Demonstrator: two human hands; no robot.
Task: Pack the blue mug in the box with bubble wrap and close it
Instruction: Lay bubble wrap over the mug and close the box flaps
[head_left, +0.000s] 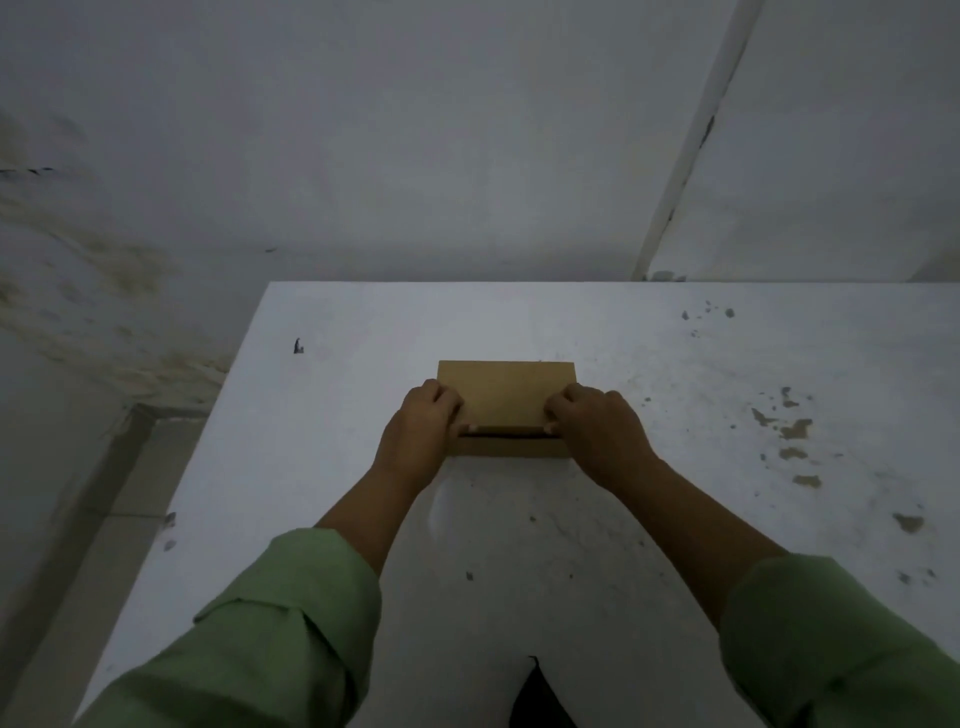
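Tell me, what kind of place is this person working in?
Probably a plain workroom or storage room, not a tidy shop. A bare white table with chipped, stained paint stands against a stained white wall, and a white pipe runs down it. Both hands press on a cardboard box.

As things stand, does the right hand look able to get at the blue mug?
Probably not directly: no mug shows. The brown cardboard box has its lid almost down, only a dark slit open, and the right hand and left hand press on it.

Box (506, 389): plain brown cardboard, matt, smooth lid. Table (649, 395): white painted top, matt, chipped and flaking at 3 o'clock. Sleeves (291, 613): green woven cloth.
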